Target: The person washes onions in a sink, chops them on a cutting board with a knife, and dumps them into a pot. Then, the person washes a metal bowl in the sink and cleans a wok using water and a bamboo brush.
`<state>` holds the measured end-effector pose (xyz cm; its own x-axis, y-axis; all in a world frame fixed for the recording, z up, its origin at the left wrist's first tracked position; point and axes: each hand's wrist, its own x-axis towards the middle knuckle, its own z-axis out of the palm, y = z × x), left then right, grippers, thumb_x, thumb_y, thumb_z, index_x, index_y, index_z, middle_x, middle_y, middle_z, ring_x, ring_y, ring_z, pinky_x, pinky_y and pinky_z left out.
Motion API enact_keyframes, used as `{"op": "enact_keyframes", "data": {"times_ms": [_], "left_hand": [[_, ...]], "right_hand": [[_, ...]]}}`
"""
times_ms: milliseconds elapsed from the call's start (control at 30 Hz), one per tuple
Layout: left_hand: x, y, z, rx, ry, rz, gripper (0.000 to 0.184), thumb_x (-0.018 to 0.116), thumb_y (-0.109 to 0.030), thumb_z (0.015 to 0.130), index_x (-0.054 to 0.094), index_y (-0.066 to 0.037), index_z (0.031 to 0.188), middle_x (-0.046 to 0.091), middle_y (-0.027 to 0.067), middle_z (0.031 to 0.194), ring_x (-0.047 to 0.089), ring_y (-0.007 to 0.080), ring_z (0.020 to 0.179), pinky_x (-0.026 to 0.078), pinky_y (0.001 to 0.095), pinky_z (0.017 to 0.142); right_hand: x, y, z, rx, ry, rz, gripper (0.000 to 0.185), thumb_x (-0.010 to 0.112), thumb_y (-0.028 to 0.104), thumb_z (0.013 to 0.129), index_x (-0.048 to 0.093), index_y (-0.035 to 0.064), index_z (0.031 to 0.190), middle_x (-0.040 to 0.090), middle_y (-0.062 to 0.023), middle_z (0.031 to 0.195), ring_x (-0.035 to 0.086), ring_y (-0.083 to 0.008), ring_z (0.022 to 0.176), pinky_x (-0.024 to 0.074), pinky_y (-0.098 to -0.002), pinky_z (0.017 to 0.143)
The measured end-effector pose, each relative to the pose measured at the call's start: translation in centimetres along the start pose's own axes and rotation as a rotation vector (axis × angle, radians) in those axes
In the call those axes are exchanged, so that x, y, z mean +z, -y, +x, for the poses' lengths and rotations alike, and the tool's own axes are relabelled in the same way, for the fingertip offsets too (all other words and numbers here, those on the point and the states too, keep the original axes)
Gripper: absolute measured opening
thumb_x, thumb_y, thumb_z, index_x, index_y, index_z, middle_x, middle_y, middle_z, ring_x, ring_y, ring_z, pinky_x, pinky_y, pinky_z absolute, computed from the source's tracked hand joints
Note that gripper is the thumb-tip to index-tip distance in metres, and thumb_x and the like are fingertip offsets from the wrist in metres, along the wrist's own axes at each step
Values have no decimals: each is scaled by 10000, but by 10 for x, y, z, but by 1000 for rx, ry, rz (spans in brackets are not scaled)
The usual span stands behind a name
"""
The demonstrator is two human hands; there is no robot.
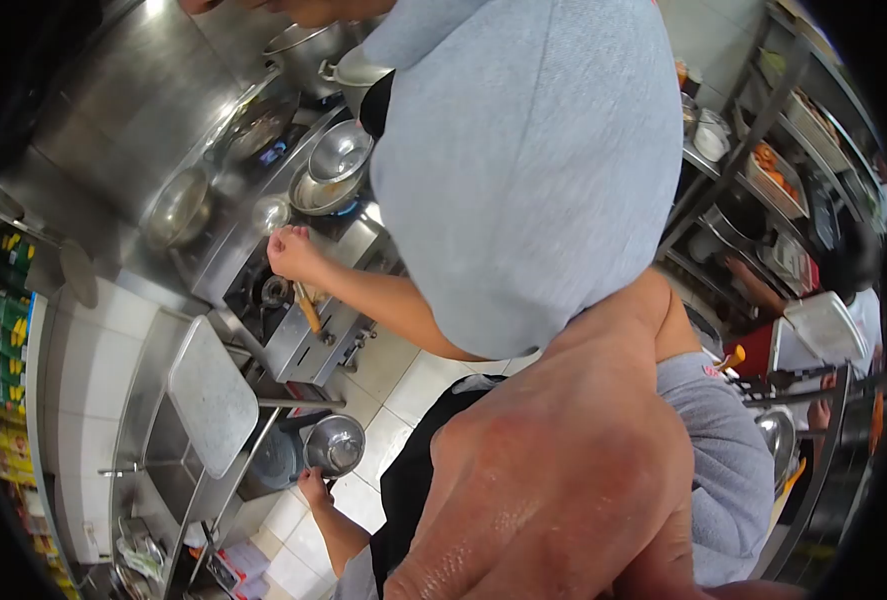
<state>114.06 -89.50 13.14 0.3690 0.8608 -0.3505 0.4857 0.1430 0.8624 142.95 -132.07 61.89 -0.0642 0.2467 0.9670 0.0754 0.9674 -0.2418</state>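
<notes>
My right hand (293, 252) is closed on a ladle, its shiny round bowl (271, 212) beyond my fingers and its wooden handle (309, 310) trailing behind my wrist, above the stove (313, 345). Lower in the view, my left hand (316, 487) grips the rim of a steel bowl (335, 446) over the floor. Very close to the camera is another person's hand (563, 490), reaching from a grey sleeve (533, 170). That sleeve covers part of my right arm.
A metal bowl (341, 150) sits over a pan (325, 192) on a lit burner. Another pan (179, 208) leans near the steel wall. A pale tray (213, 395) rests over the sink (168, 480). A shelf rack (763, 120) stands right, with another person (863, 310) beside it.
</notes>
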Motion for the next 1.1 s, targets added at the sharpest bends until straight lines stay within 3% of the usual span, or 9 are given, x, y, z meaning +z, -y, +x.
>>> {"op": "enact_keyframes", "data": {"times_ms": [100, 233, 300, 367, 700, 833, 900, 967, 1100], "left_hand": [[-18, 44, 35, 14, 60, 50, 171, 580, -68, 707, 444, -79, 604, 418, -1, 603, 354, 115, 569, 281, 335, 493], [-74, 120, 73, 138, 207, 131, 101, 569, -69, 723, 477, -65, 682, 516, 41, 700, 484, 168, 634, 438, 357, 544], [-114, 156, 86, 851, 314, 786, 71, 563, -75, 730, 494, -61, 733, 563, 70, 758, 559, 212, 696, 517, 383, 589], [-123, 66, 13, -135, 168, -112, 74, 557, -96, 725, 492, -67, 746, 545, 79, 739, 543, 231, 702, 494, 397, 547], [-296, 197, 120, -32, 36, 162, 83, 556, -77, 787, 557, -7, 742, 558, 89, 762, 531, 212, 708, 420, 392, 601], [-334, 109, 111, -154, 18, 118, 177, 547, -127, 854, 596, -17, 984, 592, 109, 974, 556, 262, 866, 458, 417, 729], [-353, 62, 110, -92, 54, 166, 263, 543, -152, 888, 616, -22, 1105, 610, 118, 1080, 568, 287, 945, 477, 429, 793], [-378, 46, 136, 288, 189, 432, 197, 569, -160, 914, 631, -63, 1074, 603, 115, 1072, 570, 274, 979, 481, 450, 795], [-360, -33, 163, 205, 40, -204, 78, 572, -39, 768, 497, -60, 759, 538, 3, 750, 507, 112, 693, 479, 286, 677]], "right_hand": [[21, -25, 13, 48, -3, -53, 405, 455, 317, 992, 578, -61, 917, 630, -211, 904, 629, -254, 647, 508, -345, 524], [44, -84, 26, 158, 1, -112, 393, 439, 299, 1005, 581, -52, 896, 627, -205, 902, 625, -244, 637, 503, -341, 517], [46, -123, 13, 361, 78, -120, 309, 454, 172, 984, 604, -69, 1106, 686, -158, 959, 680, -203, 719, 558, -326, 610], [54, -160, -8, 793, 35, -60, 327, 444, 113, 981, 596, -44, 1225, 705, -141, 995, 708, -205, 790, 582, -311, 684], [78, -265, -217, 1762, -141, -320, 380, 404, 87, 921, 556, -32, 1248, 682, -171, 1045, 699, -224, 870, 579, -331, 733], [78, -260, -284, 1996, -86, -382, 394, 407, 78, 914, 544, -40, 1264, 675, -181, 1073, 699, -235, 876, 579, -336, 718], [82, -259, -305, 2091, -378, -231, 390, 485, 83, 888, 566, -33, 1251, 695, -171, 1013, 693, -241, 784, 577, -340, 673], [88, -270, -302, 2144, -349, -280, 403, 462, 72, 882, 563, -36, 1257, 693, -179, 1032, 694, -243, 771, 569, -329, 646], [98, -317, -285, 2179, -180, -336, 436, 426, 36, 846, 566, -49, 1250, 695, -190, 1039, 692, -229, 734, 545, -307, 580]]}}
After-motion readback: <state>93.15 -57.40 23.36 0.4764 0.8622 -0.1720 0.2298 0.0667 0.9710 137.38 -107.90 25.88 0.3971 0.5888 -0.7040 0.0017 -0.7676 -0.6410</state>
